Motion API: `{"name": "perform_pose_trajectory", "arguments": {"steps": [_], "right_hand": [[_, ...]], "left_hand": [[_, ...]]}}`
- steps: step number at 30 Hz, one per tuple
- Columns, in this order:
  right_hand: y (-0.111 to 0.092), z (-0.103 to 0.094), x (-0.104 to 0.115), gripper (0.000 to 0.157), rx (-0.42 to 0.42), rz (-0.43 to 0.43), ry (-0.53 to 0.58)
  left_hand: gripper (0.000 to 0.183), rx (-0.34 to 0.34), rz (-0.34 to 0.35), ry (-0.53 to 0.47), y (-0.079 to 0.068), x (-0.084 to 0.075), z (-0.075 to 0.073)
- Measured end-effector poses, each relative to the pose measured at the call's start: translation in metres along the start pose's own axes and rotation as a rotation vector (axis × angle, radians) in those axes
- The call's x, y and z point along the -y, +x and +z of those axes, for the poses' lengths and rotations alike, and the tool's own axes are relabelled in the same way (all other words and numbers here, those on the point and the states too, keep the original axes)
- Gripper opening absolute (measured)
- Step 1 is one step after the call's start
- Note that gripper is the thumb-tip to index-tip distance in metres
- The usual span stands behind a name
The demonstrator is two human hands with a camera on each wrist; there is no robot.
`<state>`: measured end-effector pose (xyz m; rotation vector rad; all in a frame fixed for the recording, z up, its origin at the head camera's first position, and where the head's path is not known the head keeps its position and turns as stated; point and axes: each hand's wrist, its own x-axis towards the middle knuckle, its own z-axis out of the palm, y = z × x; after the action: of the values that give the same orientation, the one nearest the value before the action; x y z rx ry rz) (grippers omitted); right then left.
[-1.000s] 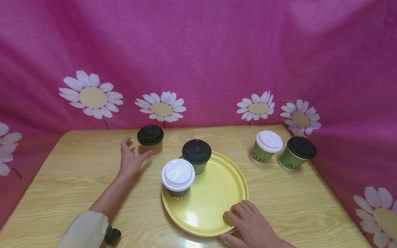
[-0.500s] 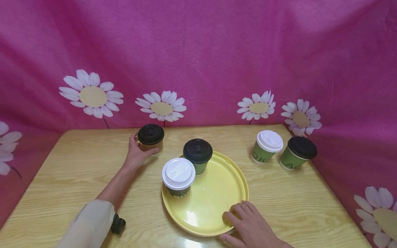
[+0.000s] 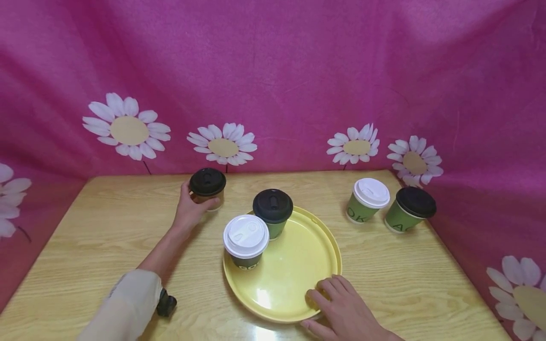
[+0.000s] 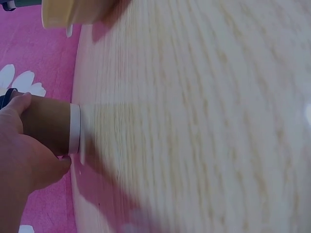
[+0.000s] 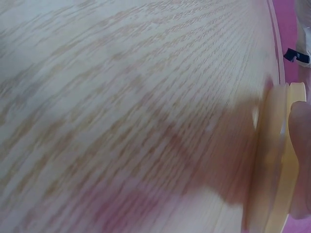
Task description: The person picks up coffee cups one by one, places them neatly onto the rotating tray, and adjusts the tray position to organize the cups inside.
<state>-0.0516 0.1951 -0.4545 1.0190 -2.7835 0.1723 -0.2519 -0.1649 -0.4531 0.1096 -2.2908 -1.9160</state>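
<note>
Left hand [image 3: 189, 208]: grip curled round the brown cup [image 3: 208, 185]
Right hand [image 3: 343, 305]: grip pinching the tray [image 3: 294, 265] at its rim
On tray: white-lidded cup [image 3: 246, 240], black-lidded cup [image 3: 273, 210]

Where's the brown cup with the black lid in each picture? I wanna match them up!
Head: the brown cup is left of the middle, held by the left hand.
Left wrist: at the left edge, looking tipped sideways, with that hand round it.
Right wrist: not in it.
Shared landmark: the yellow tray, near the middle in head, top left in left wrist, right edge in right wrist.
</note>
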Motion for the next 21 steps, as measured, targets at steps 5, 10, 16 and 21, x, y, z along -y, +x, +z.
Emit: {"name": "perform_pose_trajectory", "arguments": {"steps": [5, 10, 16, 21], "right_hand": [[0.000, 0.002, 0.000, 0.037, -0.037, -0.017, -0.004], [0.000, 0.002, -0.001, 0.038, -0.046, -0.014, -0.012], [-0.001, 0.002, -0.001, 0.037, -0.021, -0.002, -0.003], [-0.001, 0.002, 0.000, 0.038, 0.006, 0.019, 0.008]], "left_hand": [[0.087, -0.002, 0.007, -0.006, -0.001, 0.002, -0.002], [0.088, 0.009, 0.007, -0.026, -0.007, 0.002, -0.006], [0.090, 0.026, 0.008, -0.035, -0.020, -0.004, -0.014], [0.092, 0.038, 0.008, 0.005, -0.037, -0.014, -0.023]]}}
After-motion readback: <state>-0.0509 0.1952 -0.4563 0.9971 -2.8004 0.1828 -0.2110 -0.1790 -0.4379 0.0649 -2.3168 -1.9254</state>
